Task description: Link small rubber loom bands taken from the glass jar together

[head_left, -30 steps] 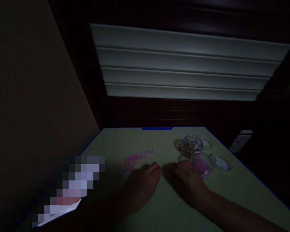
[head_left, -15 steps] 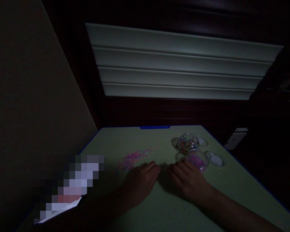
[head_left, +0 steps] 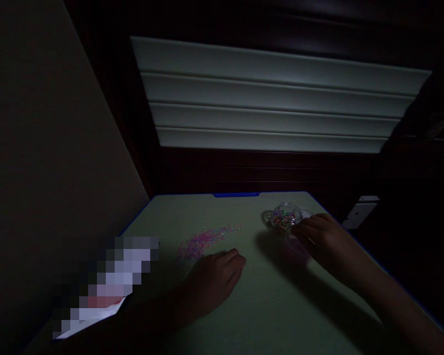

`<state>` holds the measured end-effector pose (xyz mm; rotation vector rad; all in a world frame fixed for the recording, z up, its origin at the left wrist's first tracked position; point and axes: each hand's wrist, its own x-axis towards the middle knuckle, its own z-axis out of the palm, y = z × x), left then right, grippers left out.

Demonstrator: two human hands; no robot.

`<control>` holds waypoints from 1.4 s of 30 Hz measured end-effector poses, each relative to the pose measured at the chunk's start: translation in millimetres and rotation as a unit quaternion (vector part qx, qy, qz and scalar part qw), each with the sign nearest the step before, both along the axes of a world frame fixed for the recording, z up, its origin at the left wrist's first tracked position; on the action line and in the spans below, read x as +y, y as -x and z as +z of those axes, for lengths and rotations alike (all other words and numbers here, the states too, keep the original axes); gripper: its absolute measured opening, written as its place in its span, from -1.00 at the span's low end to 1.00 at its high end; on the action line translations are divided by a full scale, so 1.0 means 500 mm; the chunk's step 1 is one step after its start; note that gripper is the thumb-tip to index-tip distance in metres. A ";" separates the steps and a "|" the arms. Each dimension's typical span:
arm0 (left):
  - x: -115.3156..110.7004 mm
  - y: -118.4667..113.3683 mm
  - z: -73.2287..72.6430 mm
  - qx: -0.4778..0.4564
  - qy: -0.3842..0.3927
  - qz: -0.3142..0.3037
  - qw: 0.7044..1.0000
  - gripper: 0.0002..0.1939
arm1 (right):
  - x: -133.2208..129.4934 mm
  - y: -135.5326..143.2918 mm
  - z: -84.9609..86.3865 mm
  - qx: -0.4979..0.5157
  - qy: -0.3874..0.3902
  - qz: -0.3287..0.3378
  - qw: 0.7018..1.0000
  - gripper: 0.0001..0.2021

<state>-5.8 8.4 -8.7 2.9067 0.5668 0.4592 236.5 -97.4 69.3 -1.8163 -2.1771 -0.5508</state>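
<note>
My left hand (head_left: 220,273) rests low over the table with its fingers curled together; whatever they may hold is hidden. Just beyond it lies a loose pile of thin pink and purple pieces (head_left: 202,244), like tiny elastic bands. My right hand (head_left: 323,239) is raised at the right, fingertips pinched, above a clear round tub with pink contents (head_left: 296,249), which it partly covers. Nothing can be made out between those fingers. Behind that tub stands another clear round tub (head_left: 285,217) filled with multicoloured bands.
The pale table (head_left: 255,315) has a blue edge. A pale lid (head_left: 306,213) shows partly behind my right hand. At the left edge lies a blurred-out white sheet (head_left: 122,276). A white device (head_left: 360,212) stands beyond the right edge. A slatted panel (head_left: 274,108) rises behind.
My right hand has moved right and up, away from my left hand, to over the pink tub, hiding the lid beside it. My left hand has stayed nearly in place.
</note>
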 end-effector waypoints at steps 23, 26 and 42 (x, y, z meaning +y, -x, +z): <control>0.002 -0.001 -0.004 0.011 0.006 -0.006 1.000 -0.80 | -0.006 -0.031 0.008 0.006 0.048 -0.047 0.998 -0.85; 0.001 0.000 -0.002 0.017 0.010 -0.003 1.000 -0.80 | -0.007 -0.030 0.011 0.006 0.052 -0.048 0.997 -0.84; -0.003 0.000 0.002 0.036 -0.022 0.001 0.999 -0.80 | 0.006 0.077 -0.063 -0.077 0.038 0.137 0.987 -0.92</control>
